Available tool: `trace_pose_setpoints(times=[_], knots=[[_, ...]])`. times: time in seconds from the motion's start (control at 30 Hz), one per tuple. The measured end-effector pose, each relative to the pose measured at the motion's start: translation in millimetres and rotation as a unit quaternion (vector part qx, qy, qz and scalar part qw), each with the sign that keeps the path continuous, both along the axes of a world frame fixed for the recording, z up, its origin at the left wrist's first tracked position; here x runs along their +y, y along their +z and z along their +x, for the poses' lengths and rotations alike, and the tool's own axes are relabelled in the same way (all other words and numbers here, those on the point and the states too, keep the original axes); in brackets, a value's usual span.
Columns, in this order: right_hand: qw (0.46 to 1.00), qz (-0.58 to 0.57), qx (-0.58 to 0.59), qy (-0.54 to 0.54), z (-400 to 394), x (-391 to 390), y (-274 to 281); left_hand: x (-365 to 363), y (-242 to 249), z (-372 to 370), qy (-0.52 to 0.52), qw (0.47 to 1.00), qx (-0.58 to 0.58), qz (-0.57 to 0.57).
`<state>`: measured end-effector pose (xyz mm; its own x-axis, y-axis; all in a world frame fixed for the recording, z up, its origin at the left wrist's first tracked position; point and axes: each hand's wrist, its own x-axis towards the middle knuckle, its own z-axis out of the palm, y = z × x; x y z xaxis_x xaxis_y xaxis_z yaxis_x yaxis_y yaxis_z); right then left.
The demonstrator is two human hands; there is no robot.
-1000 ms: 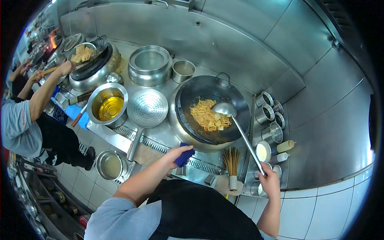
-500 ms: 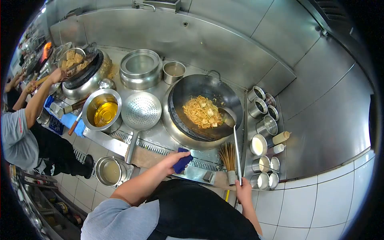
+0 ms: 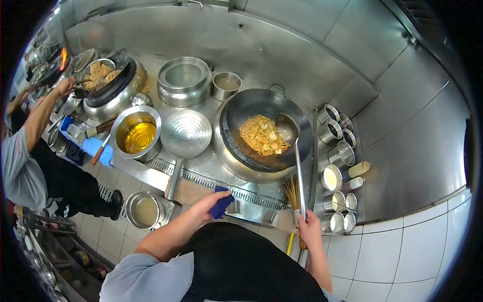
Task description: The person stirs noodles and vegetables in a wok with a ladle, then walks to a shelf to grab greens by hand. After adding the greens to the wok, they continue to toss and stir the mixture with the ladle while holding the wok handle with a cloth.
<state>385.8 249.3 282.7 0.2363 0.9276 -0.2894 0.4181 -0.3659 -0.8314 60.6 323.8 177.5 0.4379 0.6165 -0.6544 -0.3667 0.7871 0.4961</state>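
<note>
My left hand (image 3: 209, 204) is closed around a folded dark blue cloth (image 3: 222, 202) just in front of the stove's front edge. A long metal ladle (image 3: 300, 173) is gripped by its wooden end in my right hand (image 3: 309, 230). The ladle's bowl rests inside the black wok (image 3: 256, 100), at the right side of a heap of thick brown noodles (image 3: 259, 135) with pale pieces among them. Below the wok's right side, a bamboo brush (image 3: 292, 193) stands beside the ladle handle.
A perforated skimmer (image 3: 186, 133) bridges the counter left of the wok, beside a pot of yellow oil (image 3: 138, 138). Seasoning containers (image 3: 332, 177) and squeeze bottles (image 3: 358, 170) line the right. A co-worker (image 3: 30, 156) works at another wok on the left. A pot (image 3: 143, 209) stands low in front.
The ladle's bowl has moved toward the back of the wok, and my right hand has risen with the handle. My left hand, still with the cloth, has shifted slightly left. The view has shifted a little.
</note>
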Motion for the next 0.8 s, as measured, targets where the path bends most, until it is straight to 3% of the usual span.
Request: trace_pose_setpoints(times=[0.07,0.13,0.17,0.27,0.43,0.5,0.6,0.8], knots=[[0.999,-0.017,0.040,-0.009,-5.9,-6.3,5.4,-2.4,2.0,-7.0,0.000,1.000,-0.010,-0.006],[0.996,0.012,-0.091,-0.001,-6.2,-12.4,12.6,-6.3,3.5,-14.2,0.029,0.999,-0.011,0.008],[0.988,0.074,-0.132,0.037,27.4,-14.6,-20.0,-7.3,4.0,-17.3,0.033,0.999,-0.011,0.002],[0.974,0.050,-0.207,0.072,28.2,-17.8,23.6,-9.9,-0.9,-24.8,0.031,0.999,-0.018,-0.007],[0.964,0.026,-0.238,0.119,36.1,-2.5,16.8,-9.7,1.8,-26.7,0.012,1.000,-0.005,0.001],[0.940,0.074,-0.309,0.128,17.9,7.8,12.7,-10.1,4.4,-25.4,-0.003,1.000,-0.017,0.004],[0.949,0.039,-0.301,0.086,4.0,7.9,19.4,-8.9,7.6,-22.3,0.002,1.000,-0.010,0.009],[0.956,0.083,-0.272,0.068,23.3,0.1,51.8,-17.1,-7.7,-31.2,0.033,0.999,-0.010,-0.001]])
